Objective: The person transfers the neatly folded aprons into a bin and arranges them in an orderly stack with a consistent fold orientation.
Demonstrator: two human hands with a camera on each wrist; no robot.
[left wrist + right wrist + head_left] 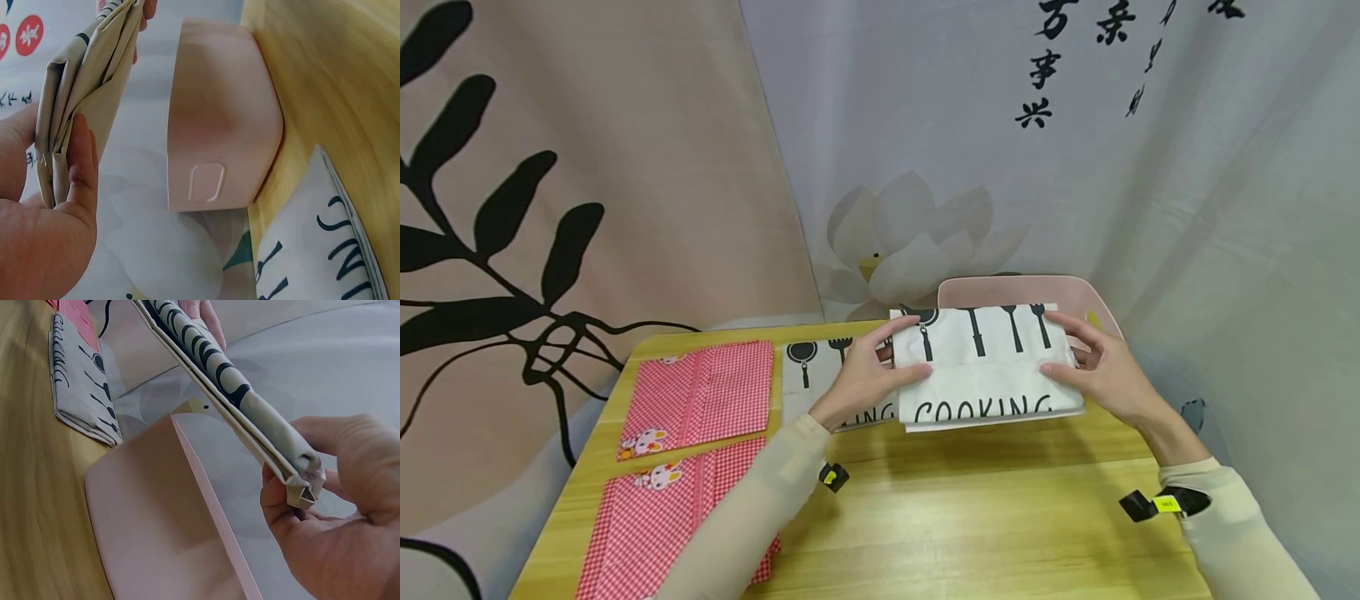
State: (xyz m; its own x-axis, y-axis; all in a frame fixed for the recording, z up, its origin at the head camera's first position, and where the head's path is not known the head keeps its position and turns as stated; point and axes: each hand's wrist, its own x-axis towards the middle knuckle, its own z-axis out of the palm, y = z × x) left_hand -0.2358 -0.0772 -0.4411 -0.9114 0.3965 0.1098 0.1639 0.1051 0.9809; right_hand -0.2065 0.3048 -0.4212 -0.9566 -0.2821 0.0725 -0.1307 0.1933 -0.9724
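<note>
A folded white cloth [988,371], printed with black kitchen utensils and the word COOKING, is held up above the table between both hands. My left hand [867,377] grips its left edge, thumb on the front and fingers behind. The opposite edge is pinched by my right hand [1105,371] in the same way. Both wrist views show the stacked layers of the cloth [87,81] edge-on. Partly behind my left hand, a similar folded white cloth [801,396] lies on the table. Right behind the held cloth stands a pink bin [1015,289], its inside mostly hidden.
On the left of the wooden table [985,517] lie two folded red gingham cloths [730,387] with rabbit prints, one nearer me and partly under my left forearm. A printed curtain [925,150] hangs behind the table. Black cables [561,400] run at the left edge.
</note>
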